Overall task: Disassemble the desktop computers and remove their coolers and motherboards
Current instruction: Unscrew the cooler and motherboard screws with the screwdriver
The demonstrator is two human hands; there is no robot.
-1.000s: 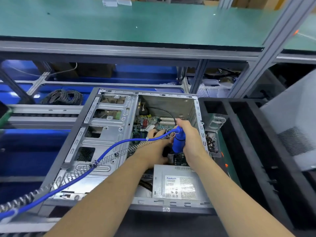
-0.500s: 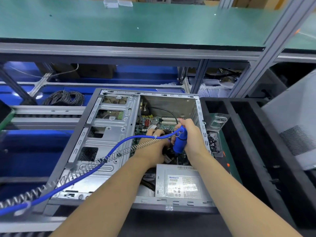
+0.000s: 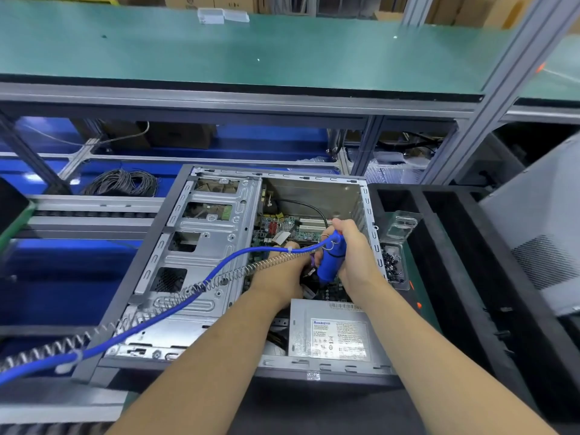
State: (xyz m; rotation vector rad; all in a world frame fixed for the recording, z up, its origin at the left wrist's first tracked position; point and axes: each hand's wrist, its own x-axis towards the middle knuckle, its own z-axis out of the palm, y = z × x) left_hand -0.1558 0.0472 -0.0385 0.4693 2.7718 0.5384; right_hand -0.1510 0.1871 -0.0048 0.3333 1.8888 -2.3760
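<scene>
Green benchtop [image 3: 219, 48] stretches above us, and below it we've got the open computer case [image 3: 207, 252] lying on its side. Our right hand [image 3: 354, 255] has its fingers wrapped round the blue power screwdriver [image 3: 329, 265], tip down among the parts; our left hand [image 3: 282, 268] reaches in beside it, and we can't tell how its fingers lie. The side panel is off, but the motherboard [image 3: 292, 229] sits in place at the case floor, and we'd say it's early days: screws, cooler and board all look left to do. The power supply [image 3: 332, 331] and a black cable [image 3: 301, 204] crowd the work, and the blue hose [image 3: 175, 302] trails across the drive cage. A clear tray of screws [image 3: 392, 265] waits just right of the case.
</scene>
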